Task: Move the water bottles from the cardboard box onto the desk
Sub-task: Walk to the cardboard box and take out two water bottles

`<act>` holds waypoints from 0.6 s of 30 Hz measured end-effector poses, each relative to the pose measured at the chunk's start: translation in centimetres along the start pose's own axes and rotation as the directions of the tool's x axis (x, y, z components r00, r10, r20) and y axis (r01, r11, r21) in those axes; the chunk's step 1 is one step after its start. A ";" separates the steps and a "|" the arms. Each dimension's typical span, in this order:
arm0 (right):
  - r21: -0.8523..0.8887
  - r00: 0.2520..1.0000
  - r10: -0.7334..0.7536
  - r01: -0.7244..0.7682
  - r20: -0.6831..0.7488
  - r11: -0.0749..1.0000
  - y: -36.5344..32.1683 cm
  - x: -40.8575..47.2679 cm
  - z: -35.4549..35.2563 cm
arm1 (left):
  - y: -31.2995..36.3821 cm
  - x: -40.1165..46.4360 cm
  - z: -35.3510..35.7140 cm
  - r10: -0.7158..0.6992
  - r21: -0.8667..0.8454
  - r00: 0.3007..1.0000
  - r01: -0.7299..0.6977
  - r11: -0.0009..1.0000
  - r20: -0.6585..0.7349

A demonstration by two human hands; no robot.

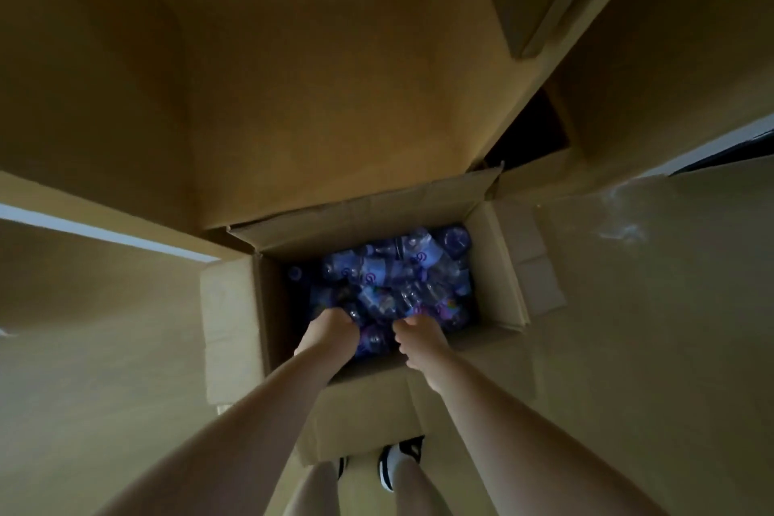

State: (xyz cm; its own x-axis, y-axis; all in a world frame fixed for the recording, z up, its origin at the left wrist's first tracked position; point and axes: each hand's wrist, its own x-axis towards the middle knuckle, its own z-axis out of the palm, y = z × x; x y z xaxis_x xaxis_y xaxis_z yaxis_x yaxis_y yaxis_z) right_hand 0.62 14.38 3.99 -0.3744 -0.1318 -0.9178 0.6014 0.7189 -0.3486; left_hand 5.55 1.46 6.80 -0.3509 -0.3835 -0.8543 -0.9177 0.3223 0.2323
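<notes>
One cardboard box (498,264) – water bottles (385,276) heaped beyond both hands, too jumbled to count; left hand (328,333) and right hand (419,341) reach in, fingers buried – grip unclear.

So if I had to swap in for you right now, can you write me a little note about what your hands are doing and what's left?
Left hand: down in the cardboard box, fingers curled into the pile of water bottles; looks like it is gripping one, but it's too dark to be sure.
Right hand: also in the box, fingers curled at the bottles; whether it has a grip is unclear.
Bottles: heaped loosely in the open box on the floor, flaps folded out.
Done: nothing visible; the desk is not in view.
Left: lift the bottles out and set them on the desk, in many trips.
</notes>
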 end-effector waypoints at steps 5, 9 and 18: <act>0.442 0.977 0.183 -0.215 0.113 0.871 2.9 9.6 3.1 | -3.5 7.9 4.6 0.032 -0.069 0.996 -0.038 0.997 -0.081; 0.649 0.967 0.209 -0.254 0.147 0.717 4.1 16.7 4.7 | -6.7 13.1 7.7 -0.036 -0.159 0.995 0.021 0.987 -0.093; 0.907 0.954 0.150 -0.293 0.258 0.304 1.4 29.4 7.5 | -9.3 21.7 10.7 -0.072 -0.221 0.997 0.063 0.973 -0.033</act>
State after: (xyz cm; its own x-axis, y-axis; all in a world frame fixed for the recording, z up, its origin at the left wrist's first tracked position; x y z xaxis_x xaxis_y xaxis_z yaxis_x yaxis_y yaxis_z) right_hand -4.22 6.41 -24.91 -0.0846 -0.1942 -0.9773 0.9323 -0.3617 -0.0089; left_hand 8.44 -0.60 -18.87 -0.2895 -0.4344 -0.8529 -0.9565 0.0986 0.2744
